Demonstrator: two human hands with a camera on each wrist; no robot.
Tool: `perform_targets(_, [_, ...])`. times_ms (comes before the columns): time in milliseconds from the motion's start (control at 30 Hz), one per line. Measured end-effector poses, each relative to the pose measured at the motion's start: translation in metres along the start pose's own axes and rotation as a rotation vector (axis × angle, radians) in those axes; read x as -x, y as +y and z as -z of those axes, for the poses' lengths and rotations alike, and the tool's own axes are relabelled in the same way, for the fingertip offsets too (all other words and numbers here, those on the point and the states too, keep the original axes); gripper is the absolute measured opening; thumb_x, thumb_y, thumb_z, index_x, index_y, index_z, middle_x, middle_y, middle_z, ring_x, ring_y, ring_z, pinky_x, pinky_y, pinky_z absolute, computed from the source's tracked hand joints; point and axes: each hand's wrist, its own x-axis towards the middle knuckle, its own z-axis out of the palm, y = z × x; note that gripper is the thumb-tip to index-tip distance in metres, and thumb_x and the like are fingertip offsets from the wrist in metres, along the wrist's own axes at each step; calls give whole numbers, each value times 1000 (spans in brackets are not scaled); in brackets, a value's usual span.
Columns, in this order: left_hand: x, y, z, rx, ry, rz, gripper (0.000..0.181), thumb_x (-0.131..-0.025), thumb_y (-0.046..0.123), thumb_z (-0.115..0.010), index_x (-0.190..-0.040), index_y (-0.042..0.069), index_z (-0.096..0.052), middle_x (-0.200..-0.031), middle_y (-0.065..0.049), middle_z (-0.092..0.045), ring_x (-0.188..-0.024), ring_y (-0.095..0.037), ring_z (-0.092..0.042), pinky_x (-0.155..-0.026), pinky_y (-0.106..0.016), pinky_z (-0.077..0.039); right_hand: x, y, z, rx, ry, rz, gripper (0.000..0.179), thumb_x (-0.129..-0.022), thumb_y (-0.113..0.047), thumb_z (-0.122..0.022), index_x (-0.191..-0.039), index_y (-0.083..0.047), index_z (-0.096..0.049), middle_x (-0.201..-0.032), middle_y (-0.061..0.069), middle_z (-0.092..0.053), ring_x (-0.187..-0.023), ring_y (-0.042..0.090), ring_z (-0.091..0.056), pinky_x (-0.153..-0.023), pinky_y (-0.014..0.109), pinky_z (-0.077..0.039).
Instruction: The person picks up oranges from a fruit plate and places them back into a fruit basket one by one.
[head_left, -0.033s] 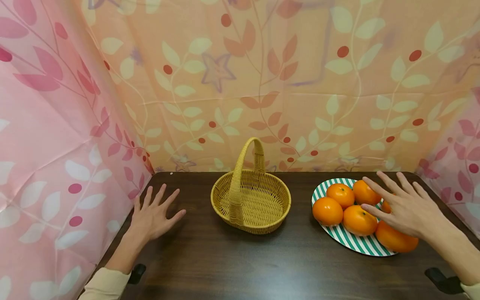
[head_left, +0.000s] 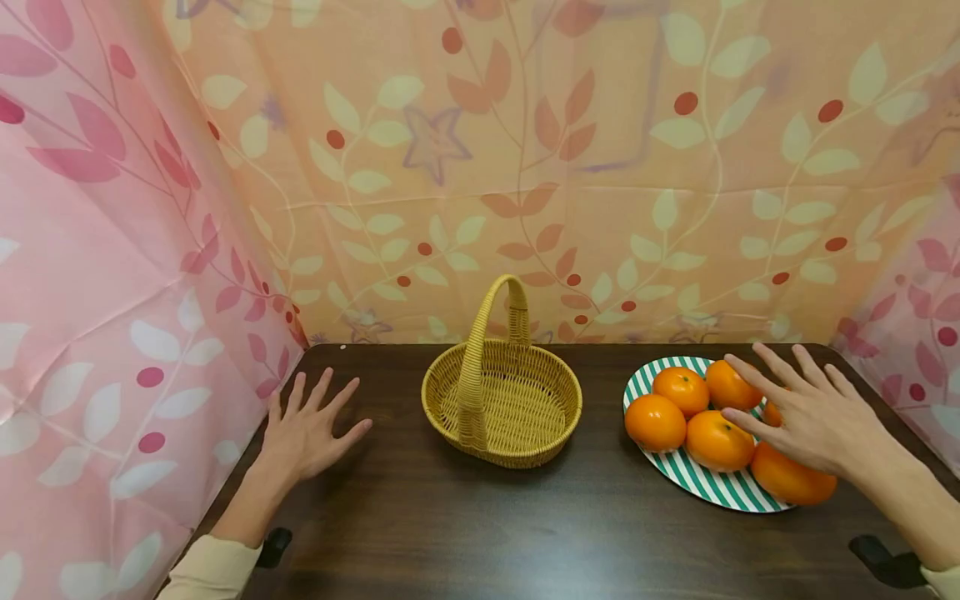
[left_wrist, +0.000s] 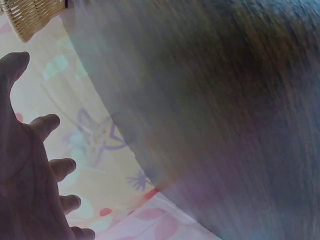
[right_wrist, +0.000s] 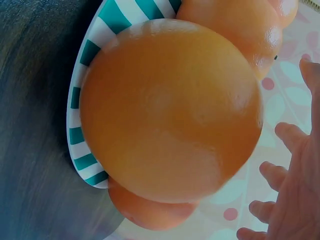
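My left hand (head_left: 306, 435) hovers over the left side of the table, fingers spread and holding nothing. In the left wrist view, that hand (left_wrist: 30, 175) has its palm bare, and a corner of the basket (left_wrist: 35, 17) shows beyond the thumb. On the right, my right hand (head_left: 825, 421) is spread above a plate (head_left: 693, 481) with green and white stripes. Several oranges (head_left: 655, 422) lie on this plate, some partly hidden by the hand. One large orange (right_wrist: 170, 110) fills the right wrist view, apart from the fingers (right_wrist: 274, 175).
A yellow wicker basket (head_left: 525, 452) with a tall handle stands mid-table, its woven bottom showing. Dark wood forms the tabletop (head_left: 450, 533). Patterned cloth (head_left: 615, 167) hangs behind it and at both sides. Black fittings (head_left: 274, 547) sit near the front corners.
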Motion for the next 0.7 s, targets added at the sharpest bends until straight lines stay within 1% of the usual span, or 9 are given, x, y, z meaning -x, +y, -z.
perform_targets(167, [-1, 0, 0, 13, -10, -3, 84, -94, 76, -44, -159, 23, -39, -164, -22, -20, -146, -55, -5, -107, -77, 2, 0, -1, 3, -7, -10, -5, 85, -97, -63, -55, -165, -30, -15, -165, 21, -14, -142, 60, -8, -111, 67, 10])
perform_targets(267, [-4, -1, 0, 79, -16, -19, 82, -95, 73, -47, -159, 23, -39, -163, -22, -24, -146, -55, -10, -106, -78, -2, -1, -1, 7, -29, -24, 10, 85, -97, -61, -57, -165, -28, -17, -165, 22, -14, -144, 58, -4, -112, 65, 11])
perform_targets(333, [-7, 0, -2, 177, -11, -69, 80, -96, 67, -53, -157, 18, -40, -159, -24, -31, -143, -56, -20, -108, -77, -10, -2, 0, 12, -75, -20, 37, 84, -98, -56, -61, -164, -24, -21, -164, 24, -18, -144, 57, -8, -113, 66, 5])
perform_targets(400, [-10, 1, -4, 321, -29, -117, 77, -97, 59, -60, -156, 14, -41, -156, -23, -37, -140, -53, -30, -108, -73, -21, -3, 2, 18, -148, 2, 64, 81, -97, -50, -66, -162, -21, -28, -161, 25, -24, -142, 58, -19, -111, 72, -9])
perform_targets(500, [-13, 4, -6, 537, -78, -189, 73, -96, 47, -69, -153, 10, -42, -148, -23, -47, -132, -48, -46, -104, -65, -37, -3, 5, 27, -293, 37, 93, 75, -95, -37, -73, -158, -18, -37, -156, 25, -33, -134, 57, -32, -102, 77, -23])
perform_targets(567, [-14, 7, -8, 652, -124, -200, 71, -96, 42, -72, -153, 11, -42, -145, -22, -51, -127, -45, -53, -100, -62, -43, -2, 6, 30, -375, 66, 97, 71, -94, -30, -76, -155, -17, -43, -152, 23, -38, -129, 54, -38, -97, 78, -28])
perform_targets(633, [-16, 10, -11, 729, -155, -223, 68, -96, 36, -74, -151, 11, -44, -140, -23, -55, -121, -45, -57, -97, -60, -47, 1, 7, 30, -403, 98, 98, 67, -92, -25, -78, -151, -17, -48, -145, 19, -47, -123, 43, -47, -108, 58, -35])
perform_targets(667, [-17, 12, -13, 760, -171, -232, 67, -96, 33, -74, -151, 11, -44, -138, -24, -55, -119, -45, -59, -96, -59, -48, 3, 8, 29, -404, 118, 97, 65, -91, -24, -79, -149, -17, -50, -142, 16, -50, -119, 35, -51, -108, 45, -39])
perform_targets(700, [-19, 15, -15, 788, -183, -239, 66, -95, 31, -75, -150, 11, -44, -137, -24, -56, -117, -45, -60, -95, -58, -49, 5, 8, 28, -405, 143, 97, 62, -90, -22, -81, -145, -16, -54, -137, 13, -54, -114, 28, -54, -104, 32, -41])
